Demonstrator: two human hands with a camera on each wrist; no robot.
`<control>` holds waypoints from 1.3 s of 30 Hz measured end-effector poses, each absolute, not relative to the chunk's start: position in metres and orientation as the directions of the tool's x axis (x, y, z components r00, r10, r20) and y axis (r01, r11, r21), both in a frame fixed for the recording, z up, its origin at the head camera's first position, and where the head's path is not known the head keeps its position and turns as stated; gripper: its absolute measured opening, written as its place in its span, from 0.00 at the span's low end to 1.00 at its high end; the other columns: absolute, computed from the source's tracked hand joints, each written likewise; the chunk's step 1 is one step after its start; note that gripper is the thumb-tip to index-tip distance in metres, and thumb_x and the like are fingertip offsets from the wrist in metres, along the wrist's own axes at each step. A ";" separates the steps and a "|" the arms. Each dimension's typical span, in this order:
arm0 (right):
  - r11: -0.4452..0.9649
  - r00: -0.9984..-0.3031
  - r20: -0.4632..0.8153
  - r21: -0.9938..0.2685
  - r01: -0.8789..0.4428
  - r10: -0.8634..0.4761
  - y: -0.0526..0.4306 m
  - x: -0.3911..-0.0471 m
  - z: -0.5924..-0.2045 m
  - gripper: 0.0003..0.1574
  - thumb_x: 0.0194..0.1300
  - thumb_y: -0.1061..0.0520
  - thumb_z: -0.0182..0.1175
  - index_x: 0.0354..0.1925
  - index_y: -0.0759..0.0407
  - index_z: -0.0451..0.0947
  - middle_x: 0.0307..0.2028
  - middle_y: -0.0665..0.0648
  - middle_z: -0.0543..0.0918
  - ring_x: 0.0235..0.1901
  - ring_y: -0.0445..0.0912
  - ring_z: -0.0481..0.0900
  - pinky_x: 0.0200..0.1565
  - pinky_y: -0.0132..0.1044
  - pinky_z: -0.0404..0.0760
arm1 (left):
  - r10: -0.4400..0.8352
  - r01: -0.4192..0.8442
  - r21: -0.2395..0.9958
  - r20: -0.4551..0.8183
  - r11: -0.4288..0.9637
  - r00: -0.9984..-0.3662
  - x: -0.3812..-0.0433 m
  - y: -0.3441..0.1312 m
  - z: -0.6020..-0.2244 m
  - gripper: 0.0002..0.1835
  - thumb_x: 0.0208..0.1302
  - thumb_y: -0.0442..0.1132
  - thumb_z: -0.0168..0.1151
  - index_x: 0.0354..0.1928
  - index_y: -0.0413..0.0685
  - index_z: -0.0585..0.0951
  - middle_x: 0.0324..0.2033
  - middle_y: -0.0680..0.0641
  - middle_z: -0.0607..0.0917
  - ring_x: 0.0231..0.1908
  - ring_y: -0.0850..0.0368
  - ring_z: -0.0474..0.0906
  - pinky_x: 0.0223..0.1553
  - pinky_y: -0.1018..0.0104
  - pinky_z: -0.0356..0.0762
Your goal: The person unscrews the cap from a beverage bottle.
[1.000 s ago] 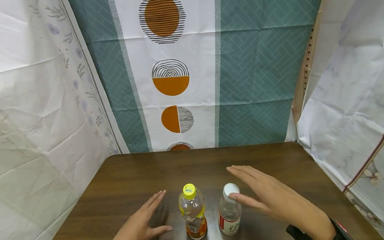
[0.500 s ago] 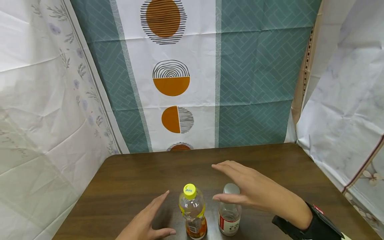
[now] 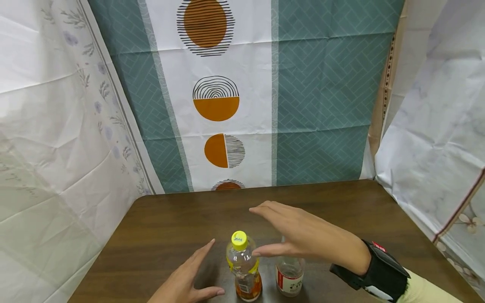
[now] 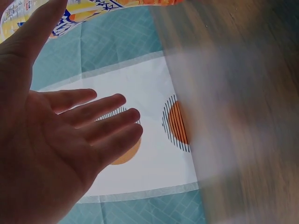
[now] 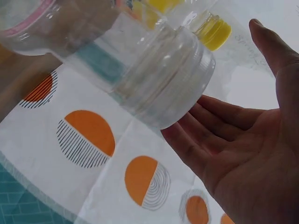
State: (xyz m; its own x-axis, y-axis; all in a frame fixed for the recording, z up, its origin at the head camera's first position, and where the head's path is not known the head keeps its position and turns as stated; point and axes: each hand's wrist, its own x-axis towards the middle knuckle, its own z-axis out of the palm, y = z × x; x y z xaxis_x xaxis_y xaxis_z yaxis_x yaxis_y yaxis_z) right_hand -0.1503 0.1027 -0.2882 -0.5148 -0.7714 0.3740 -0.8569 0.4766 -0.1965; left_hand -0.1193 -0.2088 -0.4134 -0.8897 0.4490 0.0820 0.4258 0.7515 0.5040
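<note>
In the head view, the clear plastic bottle with a yellow cap and orange label (image 3: 246, 269) is seen upright on the dark brown wooden table (image 3: 151, 244), its long axis vertical, between the two hands. A gap is left between it and the left hand (image 3: 185, 278), whose fingers are extended and thumb spread toward it. It is overlapped at the shoulder by the thumb of the right hand (image 3: 303, 231), so this hand appears nearer; contact cannot be told. The clear bottle with a red-and-white label (image 3: 289, 277) stands just to its right, its top hidden by the right hand.

In the left wrist view, the spread left palm holds nothing; the orange label is partly covered by the thumb.

In the right wrist view, the pale cap (image 5: 184, 86) is shown before straight fingers, the thumb held apart; the yellow cap lies beyond, on the thumb side.
</note>
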 end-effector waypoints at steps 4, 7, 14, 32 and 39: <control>0.457 -0.508 0.336 -0.223 -0.861 -0.793 0.095 -0.152 -0.285 0.45 0.58 0.28 0.54 0.62 0.56 0.66 0.54 0.45 0.71 0.52 0.35 0.69 0.52 0.36 0.75 | 0.459 0.433 0.521 0.086 0.736 -0.884 -0.120 -0.206 -0.416 0.56 0.48 0.71 0.59 0.74 0.51 0.49 0.66 0.35 0.63 0.58 0.35 0.65 0.45 0.36 0.74; 0.436 -0.493 0.324 -0.235 -0.869 -0.808 0.090 -0.154 -0.284 0.45 0.57 0.28 0.55 0.60 0.56 0.67 0.53 0.46 0.72 0.52 0.36 0.69 0.52 0.36 0.75 | 0.472 0.447 0.533 0.098 0.718 -0.876 -0.120 -0.205 -0.418 0.57 0.49 0.70 0.60 0.74 0.49 0.48 0.66 0.34 0.63 0.58 0.35 0.65 0.46 0.36 0.74; 0.410 -0.468 0.302 -0.237 -0.881 -0.831 0.080 -0.157 -0.284 0.43 0.58 0.28 0.54 0.59 0.55 0.66 0.52 0.46 0.71 0.48 0.36 0.71 0.49 0.34 0.77 | 0.483 0.477 0.520 0.136 0.708 -0.865 -0.121 -0.201 -0.417 0.56 0.50 0.66 0.62 0.74 0.49 0.47 0.67 0.36 0.62 0.59 0.37 0.65 0.48 0.38 0.74; 0.372 -0.387 0.308 -0.109 -0.922 -0.869 0.070 -0.163 -0.290 0.26 0.62 0.39 0.59 0.49 0.55 0.73 0.41 0.47 0.73 0.36 0.36 0.70 0.38 0.27 0.77 | 0.497 0.515 0.523 0.188 0.679 -0.847 -0.122 -0.192 -0.413 0.56 0.52 0.64 0.63 0.74 0.53 0.44 0.67 0.41 0.62 0.61 0.43 0.63 0.50 0.42 0.73; 0.374 -0.384 0.300 -0.094 -0.923 -0.873 0.068 -0.161 -0.291 0.20 0.61 0.41 0.61 0.42 0.54 0.73 0.34 0.47 0.72 0.31 0.35 0.67 0.33 0.25 0.74 | 0.509 0.511 0.542 0.168 0.668 -0.844 -0.122 -0.189 -0.413 0.55 0.53 0.63 0.62 0.74 0.50 0.45 0.68 0.38 0.60 0.62 0.41 0.61 0.51 0.41 0.72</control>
